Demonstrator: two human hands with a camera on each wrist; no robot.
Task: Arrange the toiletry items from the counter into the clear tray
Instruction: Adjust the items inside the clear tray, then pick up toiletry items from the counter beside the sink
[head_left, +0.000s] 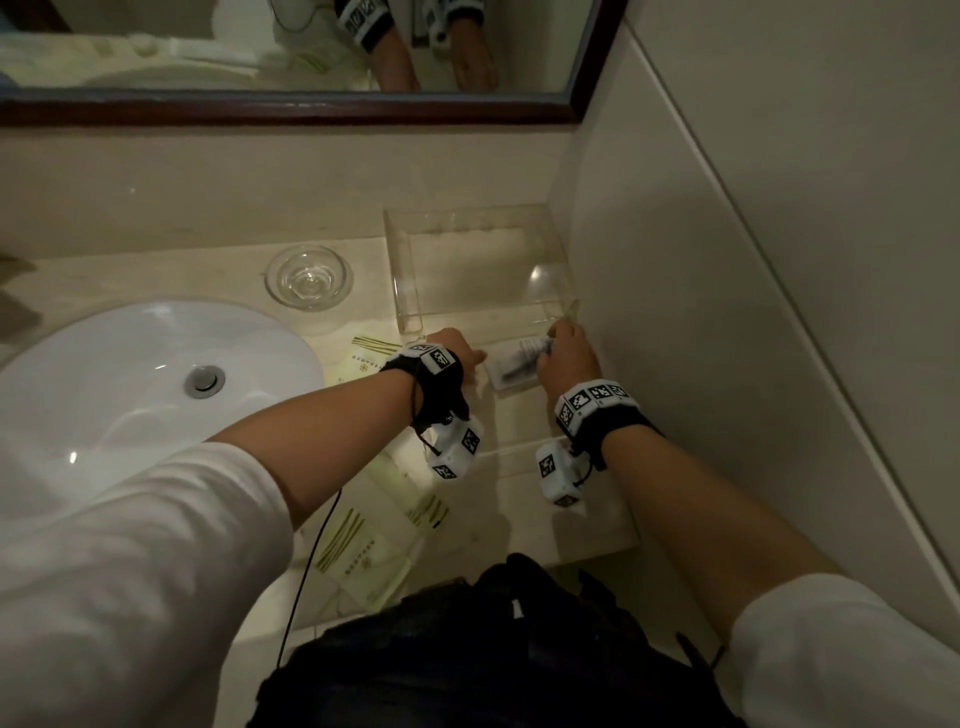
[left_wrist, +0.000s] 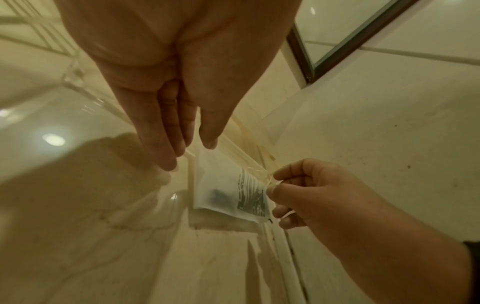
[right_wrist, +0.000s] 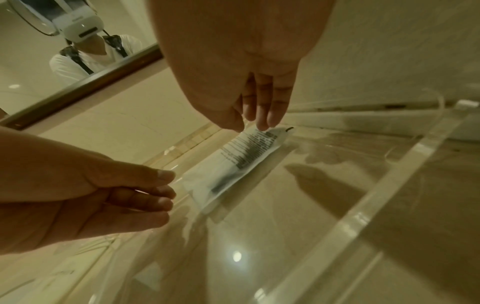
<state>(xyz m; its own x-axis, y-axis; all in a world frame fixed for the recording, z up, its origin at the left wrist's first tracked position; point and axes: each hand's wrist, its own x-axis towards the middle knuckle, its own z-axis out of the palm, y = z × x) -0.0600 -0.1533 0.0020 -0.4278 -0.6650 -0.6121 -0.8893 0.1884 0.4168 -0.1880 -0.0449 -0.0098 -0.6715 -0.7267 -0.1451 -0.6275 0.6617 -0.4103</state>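
A white sachet (head_left: 519, 364) with printed text and a dark item inside lies flat on the glossy surface, right in front of the clear tray (head_left: 402, 270) at the back right. My right hand (head_left: 550, 343) pinches the sachet's right end between thumb and forefinger, which the left wrist view shows plainly at the sachet (left_wrist: 228, 191) and right hand (left_wrist: 271, 183). My left hand (head_left: 475, 358) hovers with straight fingers at the sachet's left end and grips nothing. In the right wrist view, the sachet (right_wrist: 241, 162) lies between the left hand (right_wrist: 168, 189) and the right hand (right_wrist: 249, 127).
Cream packets with green stripes lie on the counter by my left wrist (head_left: 371, 353) and near the front edge (head_left: 358, 551). A glass bowl (head_left: 309, 278) stands left of the tray and a white sink (head_left: 145, 384) fills the left. A tiled wall (head_left: 727, 312) runs close on the right.
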